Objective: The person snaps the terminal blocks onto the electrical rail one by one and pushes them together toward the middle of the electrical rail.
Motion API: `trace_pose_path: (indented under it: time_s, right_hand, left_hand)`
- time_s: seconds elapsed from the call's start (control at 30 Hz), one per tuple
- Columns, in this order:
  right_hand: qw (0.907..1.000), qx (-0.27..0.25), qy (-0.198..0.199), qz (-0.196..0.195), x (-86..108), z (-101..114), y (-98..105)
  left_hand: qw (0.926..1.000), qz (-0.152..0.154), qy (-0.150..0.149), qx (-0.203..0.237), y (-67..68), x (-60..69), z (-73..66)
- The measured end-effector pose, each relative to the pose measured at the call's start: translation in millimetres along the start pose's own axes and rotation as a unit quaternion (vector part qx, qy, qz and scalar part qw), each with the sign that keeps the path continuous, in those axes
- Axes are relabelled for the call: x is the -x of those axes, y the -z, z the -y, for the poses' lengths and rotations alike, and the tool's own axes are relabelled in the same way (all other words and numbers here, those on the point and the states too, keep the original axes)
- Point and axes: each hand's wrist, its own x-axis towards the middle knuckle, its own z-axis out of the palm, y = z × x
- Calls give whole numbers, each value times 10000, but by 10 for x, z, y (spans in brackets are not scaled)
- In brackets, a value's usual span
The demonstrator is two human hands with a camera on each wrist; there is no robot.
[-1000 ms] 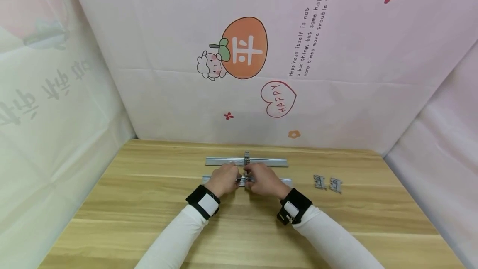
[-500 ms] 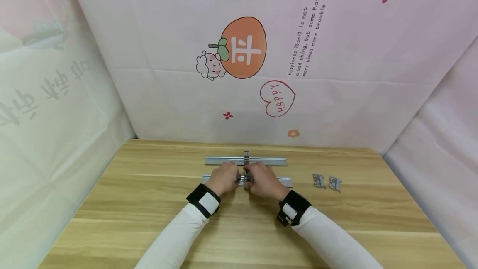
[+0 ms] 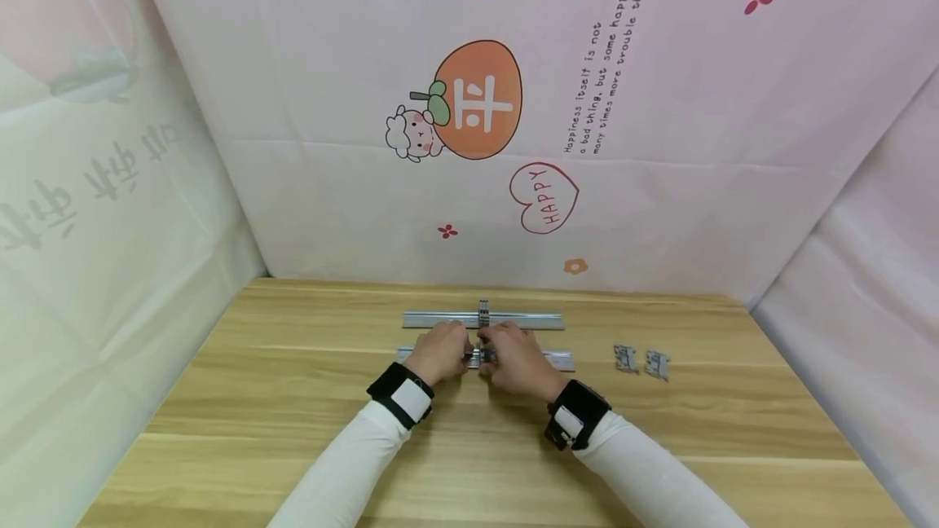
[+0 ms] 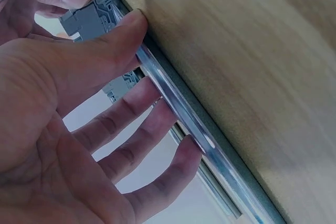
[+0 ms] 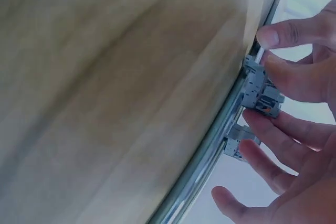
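Note:
A metal DIN rail lies crosswise on the table, under both hands. My left hand grips it, thumb on the near edge and fingertips on the far side in the left wrist view. A grey terminal block sits at the rail just right of the left thumb. My right hand pinches this block between thumb and fingers, its index fingertip touching the rail. Whether the block's foot is fully clipped on cannot be made out. Behind, a second DIN rail carries a group of terminal blocks.
Two loose terminal blocks, a left one and a right one, lie flat on the wooden table to the right of the rails. A printed cloth wall rises behind the table, with cloth at both sides.

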Motion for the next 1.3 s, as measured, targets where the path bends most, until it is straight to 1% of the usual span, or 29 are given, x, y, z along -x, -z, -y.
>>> trace_pose_path:
  time_s: [0.2,0.33,0.4,0.47,0.6,0.77,0.9,1.0,1.1,1.3]
  right_hand:
    - [9998,-112,96,145,38,-48,63]
    - [9996,-179,198,127,83,-129,157]
    - [9998,-96,142,121,110,-192,226]
    - [9998,27,4,176,146,-267,312]
    - [9980,387,-233,443,250,-462,520]
    - [9914,825,-542,859,399,-771,750]
    - [9818,1159,-925,1190,508,-978,875]
    - [9747,1294,-1107,1449,590,-1094,929]
    - [9710,1378,-1128,1595,657,-1187,964]
    - [9702,1434,-1067,1634,713,-1275,1019]
  left_hand:
    - [10000,61,-48,-18,-26,2,17]
    - [9999,59,-82,-45,-49,9,23]
    - [10000,46,-73,-14,-50,13,21]
    - [10000,31,-57,30,-42,21,16]
    - [10000,-2,-40,82,-19,34,9]
    - [9999,-18,-54,160,8,31,12]
    - [9996,-40,-51,267,26,28,10]
    - [9996,-22,-75,264,25,29,9]
    - [9996,-14,-104,266,20,26,7]
    - [9997,5,-111,234,18,6,0]
